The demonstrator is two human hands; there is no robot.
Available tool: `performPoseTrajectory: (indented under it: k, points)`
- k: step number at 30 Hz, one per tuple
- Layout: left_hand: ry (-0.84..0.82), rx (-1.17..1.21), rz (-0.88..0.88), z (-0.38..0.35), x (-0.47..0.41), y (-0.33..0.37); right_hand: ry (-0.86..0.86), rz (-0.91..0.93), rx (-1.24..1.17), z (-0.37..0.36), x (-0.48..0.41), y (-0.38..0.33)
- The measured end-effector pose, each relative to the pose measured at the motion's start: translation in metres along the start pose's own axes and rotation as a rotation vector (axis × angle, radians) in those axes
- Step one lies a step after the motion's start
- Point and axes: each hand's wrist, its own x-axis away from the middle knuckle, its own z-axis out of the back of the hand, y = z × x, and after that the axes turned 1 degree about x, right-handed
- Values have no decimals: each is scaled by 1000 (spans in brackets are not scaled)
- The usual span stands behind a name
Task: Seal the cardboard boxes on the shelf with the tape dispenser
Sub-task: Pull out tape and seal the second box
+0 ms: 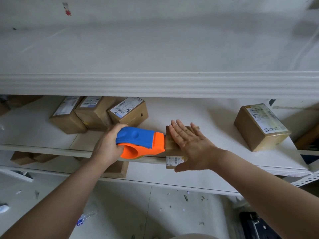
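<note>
Down below the small box [174, 160], on the floor: a clear plastic bottle [85, 217]. Just under the box, on the lower board, another brown carton [117, 169]. Now the box itself, perched on the front edge of the shelf [215, 121]: pinned flat from above by the right hand [188, 144], fingers straight and spread. Touching its left side, the tape dispenser [139, 140], blue over orange, clamped in the left hand [107, 145], fingers curled round the handle. Behind-left of the box, three labelled cartons [96, 112] huddled together. Well off to its right, one lone carton [260, 126]. Above, the upper shelf lip [155, 85].
</note>
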Motion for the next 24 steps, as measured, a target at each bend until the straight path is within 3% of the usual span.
performPoseTrajectory:
  k: [3,7,11,13,15,19,24]
  points:
    - [14,20,9,-3,3,-2,-25,24,20,1,0,-11]
    - [13,45,0,-5,6,0,-17,-127,-92,18,-21,-15]
    - [33,-47,-33,2,0,20,-33,-164,-86,19,-41,-19]
    - [98,-67,-88,11,-7,38,41,-167,-260,20,-33,-5]
    - [136,-101,-143,16,-13,65,125,-164,-614,16,-18,15]
    - [-31,-443,-268,-8,-17,120,123,-235,-817,-23,18,40]
    - [-120,-430,-318,-47,-15,138,204,-326,-820,-49,35,50]
